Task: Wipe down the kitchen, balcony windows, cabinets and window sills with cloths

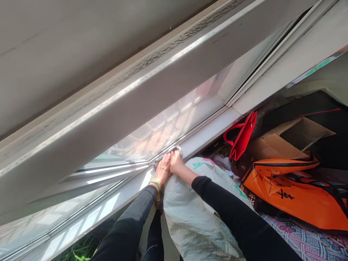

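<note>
A crumpled greyish-white cloth (174, 148) lies on the window ledge (194, 144), against the bottom frame of the glass pane (174, 123). My right hand (176, 162) has its fingers curled down onto this cloth. Right beside it and touching it, my left hand (162, 169) presses on the cloth's left part, its fingers close together and bent over the edge of the bunched fabric. A green bangle (155, 184) circles my left wrist. Most of the cloth is hidden beneath both hands.
A big white woven sack (201, 210) stands below my right arm. To the right are a red paper bag (244, 136), an open brown paper bag (285, 139) and an orange bag (296, 195). Green leaves (81, 249) show at the lower left. A wide frame beam (152, 98) crosses above.
</note>
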Demonstrator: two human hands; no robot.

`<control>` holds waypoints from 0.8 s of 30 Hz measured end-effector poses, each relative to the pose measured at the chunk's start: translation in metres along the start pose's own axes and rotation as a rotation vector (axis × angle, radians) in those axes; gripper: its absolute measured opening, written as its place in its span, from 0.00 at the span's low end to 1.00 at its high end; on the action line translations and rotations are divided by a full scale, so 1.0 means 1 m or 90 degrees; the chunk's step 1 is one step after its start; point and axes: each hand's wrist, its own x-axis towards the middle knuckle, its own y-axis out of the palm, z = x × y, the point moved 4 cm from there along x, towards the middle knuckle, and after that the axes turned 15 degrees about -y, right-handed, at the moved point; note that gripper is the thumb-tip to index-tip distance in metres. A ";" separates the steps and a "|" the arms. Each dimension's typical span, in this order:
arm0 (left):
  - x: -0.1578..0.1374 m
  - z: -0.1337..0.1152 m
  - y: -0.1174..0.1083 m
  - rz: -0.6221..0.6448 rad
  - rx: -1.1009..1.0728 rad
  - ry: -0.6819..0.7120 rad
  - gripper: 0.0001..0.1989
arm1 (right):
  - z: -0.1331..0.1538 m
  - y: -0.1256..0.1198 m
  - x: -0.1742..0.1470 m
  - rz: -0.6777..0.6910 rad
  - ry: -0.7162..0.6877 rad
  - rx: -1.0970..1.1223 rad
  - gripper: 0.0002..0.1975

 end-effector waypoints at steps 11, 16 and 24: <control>0.047 -0.032 -0.001 -0.036 -0.043 0.085 0.29 | -0.044 -0.030 -0.023 -0.055 0.066 0.000 0.35; 0.090 -0.070 0.002 -0.009 -0.061 0.085 0.28 | -0.077 -0.073 -0.017 -0.084 0.080 -0.031 0.34; 0.165 -0.140 0.013 0.002 -0.046 0.181 0.32 | -0.143 -0.147 -0.016 -0.092 0.119 -0.053 0.34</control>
